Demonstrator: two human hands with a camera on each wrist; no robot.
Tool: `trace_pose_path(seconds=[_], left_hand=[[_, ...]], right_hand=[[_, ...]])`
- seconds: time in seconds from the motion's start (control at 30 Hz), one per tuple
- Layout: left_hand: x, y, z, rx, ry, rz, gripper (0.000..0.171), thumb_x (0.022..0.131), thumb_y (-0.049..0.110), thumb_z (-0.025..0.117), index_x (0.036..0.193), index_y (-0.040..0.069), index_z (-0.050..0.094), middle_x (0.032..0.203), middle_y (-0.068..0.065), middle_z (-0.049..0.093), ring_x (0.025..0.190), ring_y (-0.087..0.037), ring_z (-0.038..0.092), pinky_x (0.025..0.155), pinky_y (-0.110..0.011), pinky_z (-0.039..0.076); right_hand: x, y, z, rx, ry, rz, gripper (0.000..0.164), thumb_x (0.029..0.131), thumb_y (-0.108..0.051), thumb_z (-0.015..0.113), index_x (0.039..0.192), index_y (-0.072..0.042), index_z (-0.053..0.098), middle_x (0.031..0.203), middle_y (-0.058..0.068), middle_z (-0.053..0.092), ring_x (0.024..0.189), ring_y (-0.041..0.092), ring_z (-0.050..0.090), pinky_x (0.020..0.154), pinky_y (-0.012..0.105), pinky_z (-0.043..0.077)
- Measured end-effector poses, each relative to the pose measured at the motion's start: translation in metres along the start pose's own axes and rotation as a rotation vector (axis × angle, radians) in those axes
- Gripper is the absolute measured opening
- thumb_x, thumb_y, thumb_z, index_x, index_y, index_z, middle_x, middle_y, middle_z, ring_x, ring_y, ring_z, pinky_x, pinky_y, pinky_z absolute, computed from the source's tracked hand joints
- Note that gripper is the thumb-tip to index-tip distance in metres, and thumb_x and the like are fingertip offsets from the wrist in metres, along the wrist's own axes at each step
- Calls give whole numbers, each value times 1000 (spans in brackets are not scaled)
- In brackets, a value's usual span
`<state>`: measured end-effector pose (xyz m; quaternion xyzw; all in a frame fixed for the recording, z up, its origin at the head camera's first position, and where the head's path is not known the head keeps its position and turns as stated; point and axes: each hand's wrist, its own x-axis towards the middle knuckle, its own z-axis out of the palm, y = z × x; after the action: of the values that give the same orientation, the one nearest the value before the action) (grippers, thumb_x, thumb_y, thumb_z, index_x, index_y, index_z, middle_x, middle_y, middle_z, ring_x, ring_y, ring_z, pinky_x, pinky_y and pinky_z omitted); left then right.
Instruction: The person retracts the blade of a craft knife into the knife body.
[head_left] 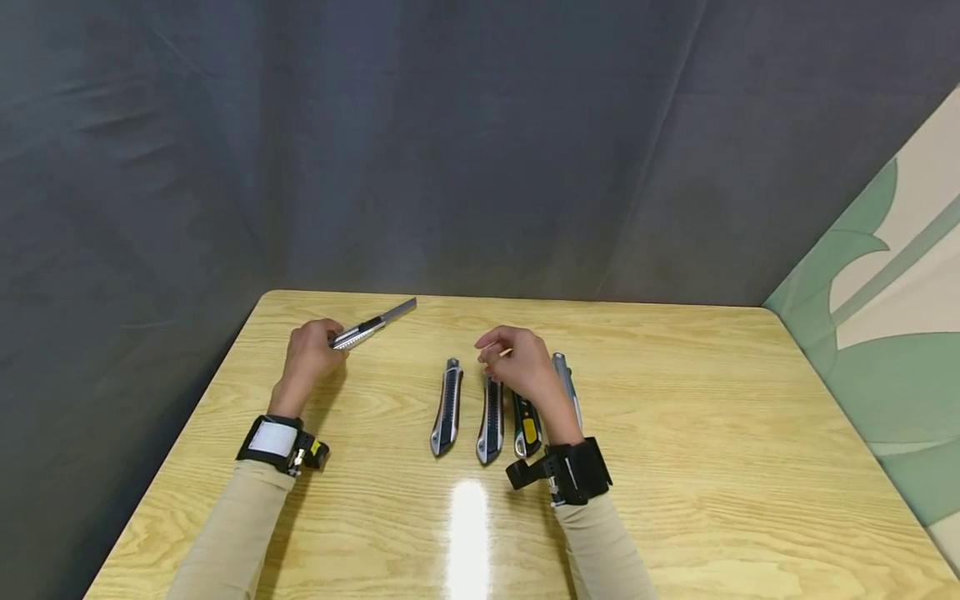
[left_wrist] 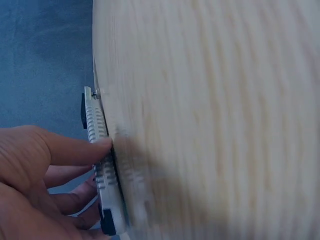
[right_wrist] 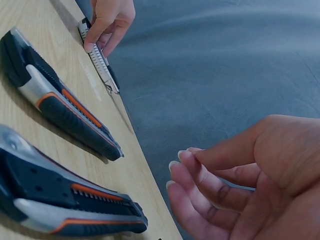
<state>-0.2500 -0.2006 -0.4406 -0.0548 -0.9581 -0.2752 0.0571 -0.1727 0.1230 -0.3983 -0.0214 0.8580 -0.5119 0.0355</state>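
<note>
My left hand [head_left: 308, 357] grips a silver utility knife [head_left: 358, 334] at the table's far left, thumb on its ridged side. A long stretch of blade [head_left: 400, 310] extends from it toward the upper right. In the left wrist view this silver handle [left_wrist: 106, 185] lies close along the tabletop. Bare of any tool, my right hand [head_left: 522, 360] hovers above a row of retracted knives, fingers loosely bent. Beneath it are a dark grey-and-silver knife [head_left: 491, 423] and a black one with a yellow patch [head_left: 528, 427], both partly covered.
Left of those lies another dark, silver-edged utility knife [head_left: 447, 408]. A slim silver knife [head_left: 562, 368] shows partly behind my right wrist. The wooden table [head_left: 712, 433] meets a dark curtain [head_left: 480, 150] at its far edge and a leaf-patterned cloth [head_left: 892, 375] at right.
</note>
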Motion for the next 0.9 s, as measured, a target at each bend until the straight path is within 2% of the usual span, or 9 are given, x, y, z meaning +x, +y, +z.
trace_pose_path(seconds=[0.13,0.3,0.4,0.6,0.73,0.9], left_hand=[[0,3,1,-15,-58,19,24,73,-2,71,97,-5,68,87,-21,66,73,-29,53,59,-36,45],[-4,2,1,-28,-84,43,27,74,1,72,100,-5,67,90,-22,66,73,-28,53,59,-36,45],[-8,0,1,-43,-89,54,27,76,2,72,102,-4,67,91,-22,66,73,-28,54,59,-37,46],[-13,2,1,-93,-72,76,27,76,3,73,103,-3,67,89,-19,65,70,-25,51,56,-32,41],[-19,10,-1,-142,-51,79,29,77,2,72,105,-1,66,95,-19,65,72,-26,52,57,-32,42],[-25,25,-7,-194,-6,136,30,78,0,71,108,-1,65,104,-21,62,76,-27,53,59,-34,45]], right_hand=[[1,1,0,-13,2,0,14,91,-8,55,97,-12,67,92,15,71,72,25,67,63,44,62],[0,1,0,-24,0,7,15,91,-8,55,100,-10,67,93,17,70,72,25,67,64,45,62],[0,-1,0,-19,2,14,16,91,-7,54,98,-12,67,91,14,70,72,24,67,64,46,62],[0,-1,1,-12,2,10,15,90,-8,56,98,-14,67,92,16,69,71,25,67,65,48,61],[0,-1,2,-6,-13,17,13,88,-9,61,98,-14,67,94,20,69,73,27,66,66,49,61],[1,-1,3,-5,-19,24,13,86,-9,64,98,-14,67,94,21,69,74,27,67,66,48,61]])
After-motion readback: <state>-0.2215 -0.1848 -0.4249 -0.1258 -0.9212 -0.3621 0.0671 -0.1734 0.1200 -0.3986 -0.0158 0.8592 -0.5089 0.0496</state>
